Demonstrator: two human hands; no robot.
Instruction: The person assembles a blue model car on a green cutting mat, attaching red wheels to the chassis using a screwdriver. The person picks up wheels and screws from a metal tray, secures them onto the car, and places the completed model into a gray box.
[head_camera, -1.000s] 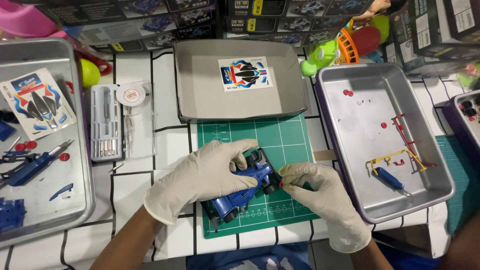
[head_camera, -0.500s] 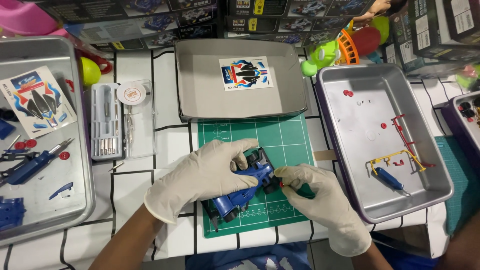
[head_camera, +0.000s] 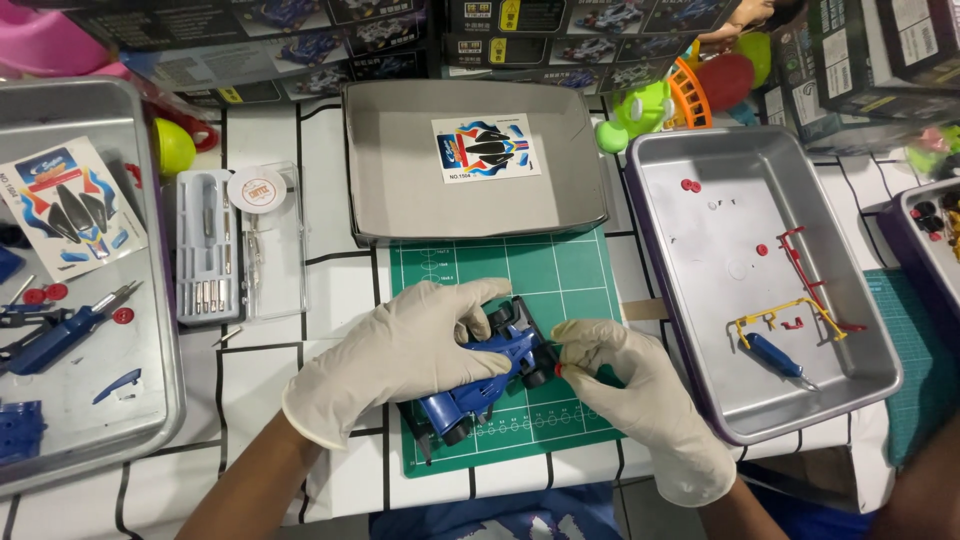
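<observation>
In the head view, the person wore pale gloves on both hands. The left hand (head_camera: 405, 355) lay over a blue toy car (head_camera: 490, 375), with its fingers curled around the body and the thumb pressed on the upper side, so the car was held firmly. The car rested tilted on a green cutting mat (head_camera: 560, 270), near the middle of the mat, and its black wheels showed at both ends. The right hand (head_camera: 640, 400) was just beside the car's rear wheel; its thumb and forefinger were pressed together, pinching a small red part (head_camera: 559, 369) close to that wheel. The other fingers of this hand were folded under.

Above the mat stood a grey box lid (head_camera: 400, 200) with a sticker sheet (head_camera: 486, 148) inside. On the right was a metal tray (head_camera: 870, 340) holding a blue screwdriver (head_camera: 775, 355) and yellow and red plastic frames. On the left, a clear tool case (head_camera: 240, 245) lay near another metal tray (head_camera: 165, 340) with blue parts.
</observation>
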